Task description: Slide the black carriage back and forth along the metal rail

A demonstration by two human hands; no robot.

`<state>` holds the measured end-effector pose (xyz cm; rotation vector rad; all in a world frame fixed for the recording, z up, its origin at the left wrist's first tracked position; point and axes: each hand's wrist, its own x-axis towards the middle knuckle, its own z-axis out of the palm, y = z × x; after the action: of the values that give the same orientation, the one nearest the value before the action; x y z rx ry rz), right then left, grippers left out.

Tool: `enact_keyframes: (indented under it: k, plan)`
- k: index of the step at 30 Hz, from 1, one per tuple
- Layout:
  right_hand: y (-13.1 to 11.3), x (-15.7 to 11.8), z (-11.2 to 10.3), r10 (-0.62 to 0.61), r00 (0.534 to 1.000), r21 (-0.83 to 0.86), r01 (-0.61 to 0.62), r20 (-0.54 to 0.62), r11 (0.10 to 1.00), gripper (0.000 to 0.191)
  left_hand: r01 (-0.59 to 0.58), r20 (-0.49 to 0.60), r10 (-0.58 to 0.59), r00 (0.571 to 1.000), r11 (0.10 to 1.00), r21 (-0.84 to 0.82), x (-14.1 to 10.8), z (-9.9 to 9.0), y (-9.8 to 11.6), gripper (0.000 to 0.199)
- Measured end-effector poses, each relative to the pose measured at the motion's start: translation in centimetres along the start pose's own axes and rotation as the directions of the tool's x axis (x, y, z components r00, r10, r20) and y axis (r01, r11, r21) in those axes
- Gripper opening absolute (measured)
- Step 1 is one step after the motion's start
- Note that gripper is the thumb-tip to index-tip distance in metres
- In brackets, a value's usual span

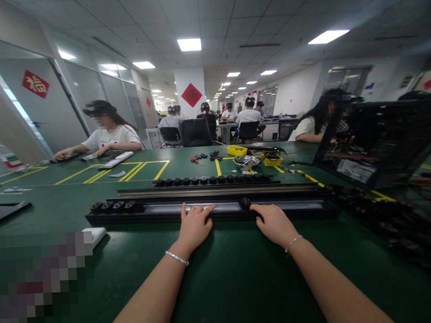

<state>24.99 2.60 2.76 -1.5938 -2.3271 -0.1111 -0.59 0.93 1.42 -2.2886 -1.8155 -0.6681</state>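
Touching the near black tray [132,218], the left hand [195,226] is wide. The right hand [275,222], loosely spread, is by the round black part [245,204] inside. A careless push could knock that part over.

Small parts in the long housing [218,220]

The only view is head-worn — it looks forward and down across a green worktable [229,281], near in front; the room beyond fills the top.
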Motion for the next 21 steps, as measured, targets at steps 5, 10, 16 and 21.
enact_keyframes:
  k: [5, 10, 16, 21]
  plan:
    - [0.13, -0.01, -0.10, 0.001, 1.000, 0.004, -0.001, 0.007, 1.000, 0.037, 0.007, 0.002, -0.007, 1.000, 1.000, -0.001, -0.04, -0.09, 0.04, 0.038]
    - [0.14, -0.02, -0.32, 0.006, 1.000, 0.020, -0.006, 0.026, 1.000, 0.039, 0.000, 0.005, 0.000, 1.000, 1.000, -0.004, -0.03, -0.10, 0.04, 0.039]
    - [0.10, -0.10, -0.56, 0.007, 0.999, 0.023, -0.008, 0.032, 1.000, 0.039, 0.002, 0.011, -0.002, 1.000, 1.000, 0.002, -0.03, -0.17, 0.11, 0.039]
    - [0.18, -0.05, -0.43, 0.007, 0.999, 0.030, -0.008, 0.034, 1.000, 0.040, -0.002, 0.007, 0.002, 1.000, 1.000, -0.006, -0.05, -0.18, 0.12, 0.038]
